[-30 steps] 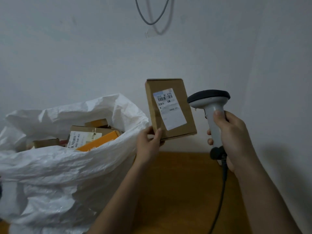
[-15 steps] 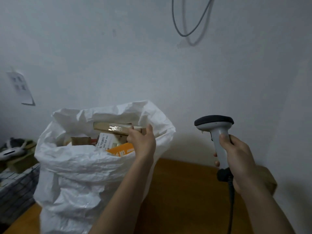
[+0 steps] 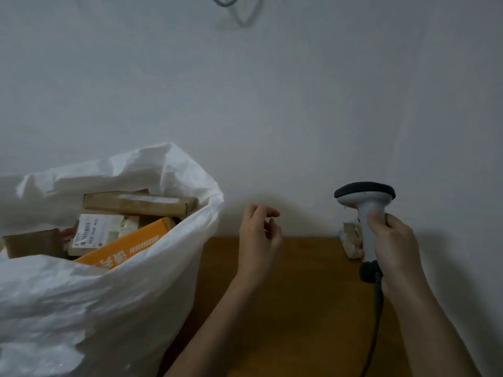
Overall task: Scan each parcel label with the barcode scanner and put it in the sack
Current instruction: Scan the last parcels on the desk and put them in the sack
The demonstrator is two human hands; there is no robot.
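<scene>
Nearest to me, my right hand point(image 3: 394, 240) is wrapped around the pale grey handle of the barcode scanner point(image 3: 366, 213), thumb up the grip, holding it upright with its dark head facing the wall. A black cable point(image 3: 377, 308) drops from the base of the handle toward the bottom edge of the view. My left hand point(image 3: 258, 238) hangs free above the wooden table point(image 3: 299, 308), fingers loosely curled, grasping nothing and touching nothing, just right of the sack's rim.

The white woven sack point(image 3: 95, 308) stands on the left, mouth open, and the parcels sit inside it. On top lies a flat brown cardboard parcel point(image 3: 138, 204), resting level with a strip of tape along its upper face. Under it is a box with a white label point(image 3: 91, 231); I can make out a barcode and digits that look like "060 090", the rest too blurred. In front of that an orange box point(image 3: 128, 246) carries white characters and stripes, unreadable from here.

Behind the scanner, against the grey wall point(image 3: 272, 104), a small brown box point(image 3: 351, 238) sits on the table's far edge.
</scene>
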